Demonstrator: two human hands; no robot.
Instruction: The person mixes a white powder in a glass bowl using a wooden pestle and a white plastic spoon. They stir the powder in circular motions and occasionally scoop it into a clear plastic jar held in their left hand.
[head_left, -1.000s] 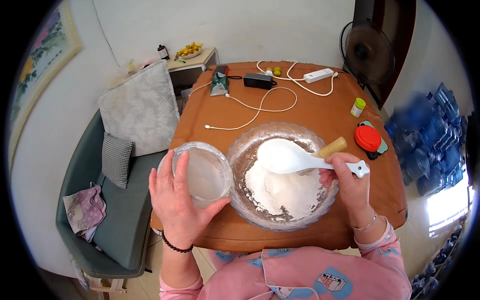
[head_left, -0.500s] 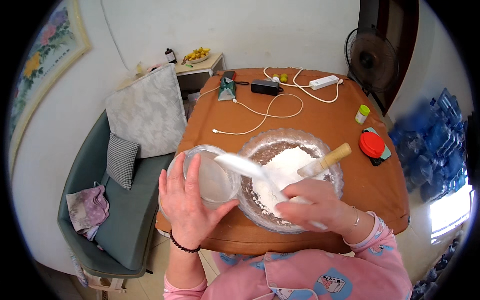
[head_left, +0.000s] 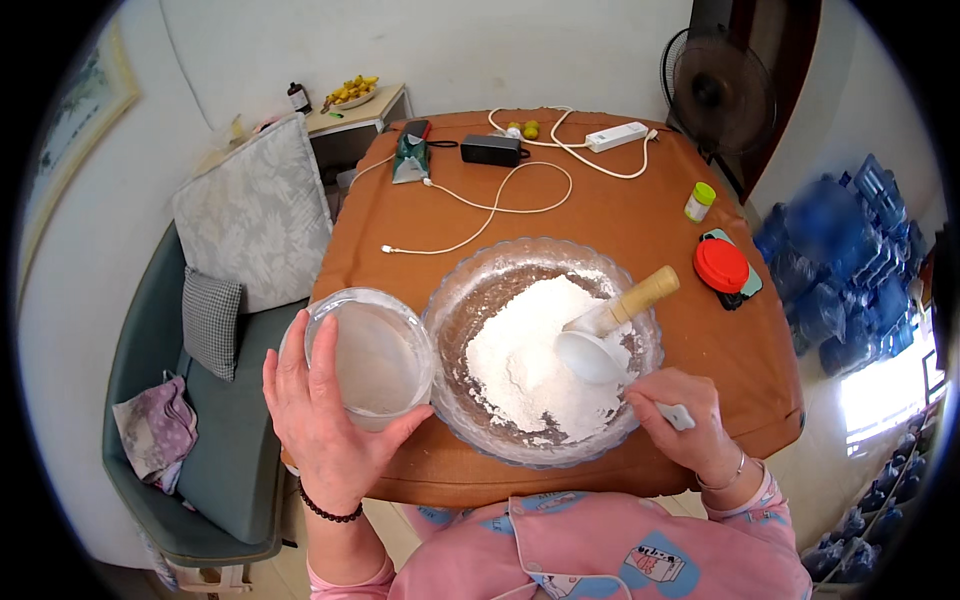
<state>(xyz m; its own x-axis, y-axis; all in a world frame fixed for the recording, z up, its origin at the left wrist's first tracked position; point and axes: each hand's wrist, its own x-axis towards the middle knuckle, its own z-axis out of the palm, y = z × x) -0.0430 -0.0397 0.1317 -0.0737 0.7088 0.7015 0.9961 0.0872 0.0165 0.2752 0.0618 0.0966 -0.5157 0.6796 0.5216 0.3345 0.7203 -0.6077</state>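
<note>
My left hand point(head_left: 330, 430) grips a clear round container point(head_left: 382, 365) of cloudy, pale contents at the table's left front. To its right sits a wide scalloped glass bowl point(head_left: 465, 280) holding white powder point(head_left: 520, 360). My right hand point(head_left: 690, 425) is closed on the handle of a white spoon point(head_left: 590, 357), whose head is down in that bowl, over the powder. A wooden-handled tool point(head_left: 645, 290) rests in the bowl just behind the spoon, its handle sticking out over the right rear rim.
The brown-covered table point(head_left: 370, 290) bears a black speaker-like box point(head_left: 490, 150), cables, a power strip point(head_left: 617, 135), a green-lidded jar point(head_left: 699, 202) and a red lid point(head_left: 720, 265) on a phone. A green sofa point(head_left: 230, 460) stands left; blue bottles point(head_left: 850, 270) and a fan point(head_left: 715, 90) are right.
The white spoon has swung from over the left container back to the large bowl, its head now lower in it. My left hand stays on the container.
</note>
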